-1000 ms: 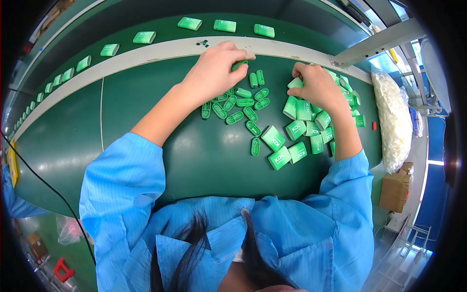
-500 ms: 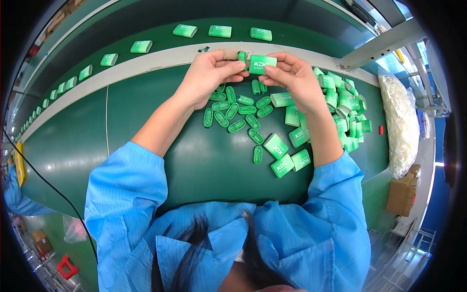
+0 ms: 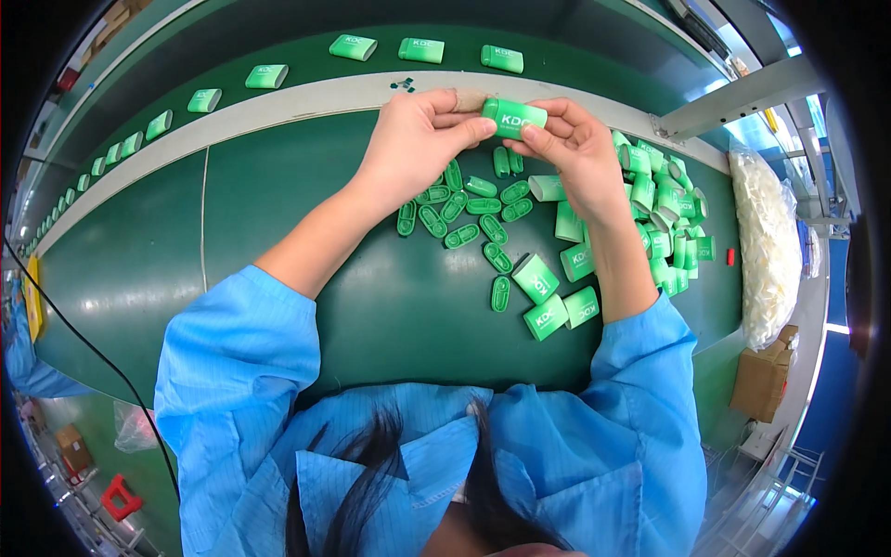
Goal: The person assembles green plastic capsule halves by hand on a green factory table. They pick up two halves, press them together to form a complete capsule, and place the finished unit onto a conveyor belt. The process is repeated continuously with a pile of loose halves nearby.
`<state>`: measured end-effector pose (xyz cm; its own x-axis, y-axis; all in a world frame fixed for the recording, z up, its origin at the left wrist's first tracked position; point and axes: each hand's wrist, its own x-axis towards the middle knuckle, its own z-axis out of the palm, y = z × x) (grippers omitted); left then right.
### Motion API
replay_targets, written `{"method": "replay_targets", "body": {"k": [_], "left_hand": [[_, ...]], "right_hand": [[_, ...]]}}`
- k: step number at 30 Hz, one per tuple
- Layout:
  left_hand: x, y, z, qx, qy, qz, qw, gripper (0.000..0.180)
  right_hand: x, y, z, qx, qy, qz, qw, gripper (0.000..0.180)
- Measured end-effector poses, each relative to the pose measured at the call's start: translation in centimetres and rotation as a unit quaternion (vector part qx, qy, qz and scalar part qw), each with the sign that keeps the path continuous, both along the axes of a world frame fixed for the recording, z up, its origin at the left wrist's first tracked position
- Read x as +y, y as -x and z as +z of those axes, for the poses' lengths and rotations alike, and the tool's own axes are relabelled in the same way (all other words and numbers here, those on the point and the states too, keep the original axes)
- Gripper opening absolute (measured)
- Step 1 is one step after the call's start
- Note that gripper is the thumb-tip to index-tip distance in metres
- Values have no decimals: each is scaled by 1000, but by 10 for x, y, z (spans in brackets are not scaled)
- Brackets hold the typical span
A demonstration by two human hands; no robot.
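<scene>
Between my two hands, over the far side of the green table, is a green plastic shell (image 3: 520, 118) with a darker green end cap (image 3: 490, 111) on its left end. My left hand (image 3: 427, 130) is closed, its thumb and fingers pinching the cap end. My right hand (image 3: 575, 144) grips the right end of the shell between thumb and fingers. Several loose oval end caps (image 3: 461, 236) lie on the table below my hands. Beside my right forearm lie several loose shells (image 3: 535, 278), and a larger heap of shells (image 3: 670, 200) is further right.
A row of green shells (image 3: 422, 50) runs along the green strip beyond the pale rail (image 3: 306, 99). A clear bag of whitish pieces (image 3: 766, 246) is at the table's right edge, near a small red piece (image 3: 730, 257). A black cable (image 3: 102, 360) crosses at the left.
The cap, held apart in my left hand before, now meets the left end of the shell. My hands have come together. The view has shifted slightly.
</scene>
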<state>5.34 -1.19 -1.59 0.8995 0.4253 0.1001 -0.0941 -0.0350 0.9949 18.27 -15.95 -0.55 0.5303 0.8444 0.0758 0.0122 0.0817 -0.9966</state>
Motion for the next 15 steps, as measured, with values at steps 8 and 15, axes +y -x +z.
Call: {"method": "replay_targets", "body": {"k": [8,15], "left_hand": [[-16,3,-1,23,-223,48,973,35],[-31,9,9,40,-350,87,932,39]], "right_hand": [[-1,9,-1,-98,7,-52,994,25],[5,34,0,-216,-9,-144,966,22]]}}
